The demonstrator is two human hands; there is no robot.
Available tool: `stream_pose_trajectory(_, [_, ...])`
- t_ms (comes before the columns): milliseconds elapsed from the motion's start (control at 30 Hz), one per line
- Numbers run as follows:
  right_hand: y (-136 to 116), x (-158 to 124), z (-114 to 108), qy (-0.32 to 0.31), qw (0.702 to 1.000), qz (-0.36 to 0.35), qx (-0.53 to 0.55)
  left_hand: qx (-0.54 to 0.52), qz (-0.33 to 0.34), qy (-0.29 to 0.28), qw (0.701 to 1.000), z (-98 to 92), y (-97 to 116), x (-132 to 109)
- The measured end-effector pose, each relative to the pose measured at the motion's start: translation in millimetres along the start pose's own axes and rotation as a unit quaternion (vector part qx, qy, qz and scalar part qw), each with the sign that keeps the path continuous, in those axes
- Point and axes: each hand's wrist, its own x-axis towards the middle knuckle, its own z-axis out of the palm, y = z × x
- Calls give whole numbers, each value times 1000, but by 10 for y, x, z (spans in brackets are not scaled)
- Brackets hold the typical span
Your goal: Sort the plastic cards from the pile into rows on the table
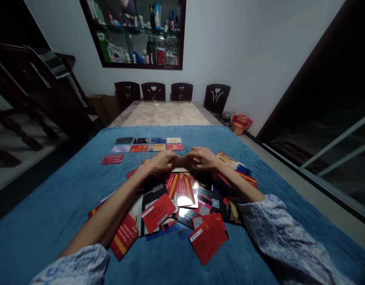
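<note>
My left hand [163, 162] and my right hand [203, 159] are closed on opposite ends of a pale card [182, 163], just above a loose pile. Fingertips hide both of its short edges. Below and in front of the hands, the heap of overlapping cards includes a red card [158, 213], a black card [155, 194] and a red-and-gold card [185, 190]. Some of the pile is hidden under my forearms. Beyond my left hand lie two neat rows of cards, among them a dark blue card [158, 140] and an orange card [157, 147]. A single red card [112, 159] starts a third row.
A blue cloth [66, 190] covers the near part of the long table; its far end shows a patterned top [170, 113]. Several dark chairs [153, 92] stand behind it. A red bag [242, 120] sits on the floor at right, and a wooden railing [10, 118] runs at left.
</note>
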Motion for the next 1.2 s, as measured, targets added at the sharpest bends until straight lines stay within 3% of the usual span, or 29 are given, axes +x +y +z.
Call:
stream_pose_trajectory(200, [39, -20, 43, -14, 998, 65, -8, -21, -7, 21, 1000, 60, -54, -5])
stream_pose_trajectory(433, [-1, -11, 82, -23, 992, 117, -30, -14, -64, 32, 997, 44, 53, -42])
stream_pose_trajectory(767, [-33, 18, 81, -38, 992, 113, -31, -12, -94, 64, 993, 113, 57, -48])
stream_pose_trajectory(967, [-70, 29, 77, -42, 991, 122, -38, -36, -92, 125, 987, 194, -37, -23])
stream_pose_trajectory(1200, [-135, 51, 43, -46, 985, 149, -72, -64, -116, 132, 982, 133, 28, -2])
